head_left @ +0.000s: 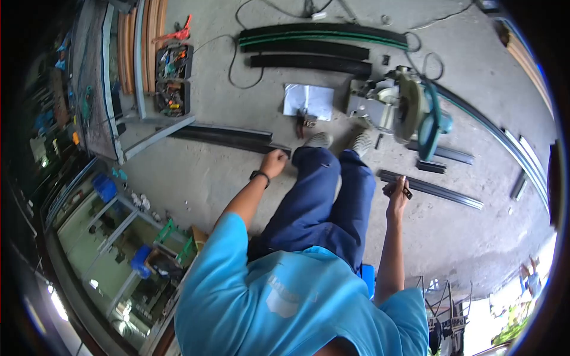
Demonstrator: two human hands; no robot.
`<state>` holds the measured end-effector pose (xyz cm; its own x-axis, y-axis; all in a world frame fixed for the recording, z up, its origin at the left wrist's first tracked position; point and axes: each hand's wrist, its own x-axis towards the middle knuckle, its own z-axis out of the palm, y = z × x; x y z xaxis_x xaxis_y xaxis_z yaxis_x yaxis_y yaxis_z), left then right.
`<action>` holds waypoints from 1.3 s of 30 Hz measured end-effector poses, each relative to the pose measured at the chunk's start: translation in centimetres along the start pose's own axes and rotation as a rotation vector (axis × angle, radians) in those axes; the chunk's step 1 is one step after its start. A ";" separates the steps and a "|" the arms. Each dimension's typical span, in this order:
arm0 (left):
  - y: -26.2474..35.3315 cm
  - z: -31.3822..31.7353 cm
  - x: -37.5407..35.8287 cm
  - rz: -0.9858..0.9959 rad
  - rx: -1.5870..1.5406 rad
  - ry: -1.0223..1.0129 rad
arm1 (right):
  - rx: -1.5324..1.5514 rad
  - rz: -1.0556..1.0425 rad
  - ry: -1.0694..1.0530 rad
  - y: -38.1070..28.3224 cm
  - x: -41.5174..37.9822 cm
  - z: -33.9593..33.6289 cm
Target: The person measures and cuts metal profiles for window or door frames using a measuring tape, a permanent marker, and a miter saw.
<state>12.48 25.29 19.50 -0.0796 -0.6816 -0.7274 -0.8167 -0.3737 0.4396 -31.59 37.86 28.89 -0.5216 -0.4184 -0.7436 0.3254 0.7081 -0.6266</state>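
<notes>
My left hand (274, 162), with a dark band on its wrist, is closed at the near end of a long dark metal profile (231, 140). The fingers seem to pinch this end; part of the grip is hidden. My right hand (396, 199) is closed on a small black piece (407, 192), too small to name surely. Just beyond it, grey metal profiles (439, 190) lie on the floor. Between my shoes and the papers (309, 101) sits a dark reddish tool (306, 120). A miter saw (404, 107) stands ahead to the right.
Black profiles (314, 48) with a green stripe lie on the floor ahead, among loose cables (231, 74). An open toolbox (173, 98) stands at left beside a metal frame (157, 136). A long profile (493, 124) runs along the right. Short black offcuts (430, 167) lie near the saw.
</notes>
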 end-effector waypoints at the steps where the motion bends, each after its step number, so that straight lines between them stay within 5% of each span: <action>1: -0.7 1.7 1.3 0.025 0.037 0.042 | -0.020 -0.040 -0.058 0.2 0.5 1.6; 6: -12.8 12.0 11.8 -0.138 0.226 -0.101 | -0.197 -0.364 -0.377 1.6 5.7 10.3; 10: -25.8 18.5 15.9 -0.230 0.324 -0.085 | -0.411 -0.332 -0.624 2.3 9.8 14.4; 11: -24.0 17.4 16.5 -0.458 0.201 -0.195 | -0.532 -0.400 -0.679 3.0 10.7 14.5; 12: -25.4 18.2 17.2 -0.376 0.270 -0.084 | -0.599 -0.617 -0.696 3.7 11.4 14.5; 18: -25.1 21.1 26.9 0.219 0.305 0.450 | -0.811 -0.936 -0.841 5.7 10.6 14.4; 24: -14.6 19.3 36.4 0.681 0.172 0.619 | -0.980 -1.013 -0.585 8.4 5.9 12.8; 26: -14.2 20.2 38.9 0.671 0.087 0.594 | -0.780 -1.093 -0.463 10.6 5.9 11.0; 28: -13.8 21.1 41.7 0.622 -0.142 0.327 | -0.531 -1.138 -0.333 12.0 6.6 9.1; 31: -11.6 20.5 36.2 0.798 -0.149 0.353 | 0.027 -1.060 0.054 14.3 9.2 2.5; 35: -17.0 20.4 28.8 0.512 -0.271 0.231 | 0.679 -0.949 0.474 20.9 16.4 -10.1; 37: -20.8 19.0 22.4 0.314 -0.228 0.080 | 0.677 -0.762 0.626 27.7 21.5 -16.0; 39: -31.5 24.0 23.1 0.333 0.024 0.257 | 0.599 -0.534 0.660 33.5 22.7 -17.8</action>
<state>22.70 36.37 -23.81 -0.1989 -0.8986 -0.3910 -0.7838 -0.0936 0.6139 -46.56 62.23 -4.83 -0.9824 -0.0722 -0.1723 0.1691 0.0481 -0.9844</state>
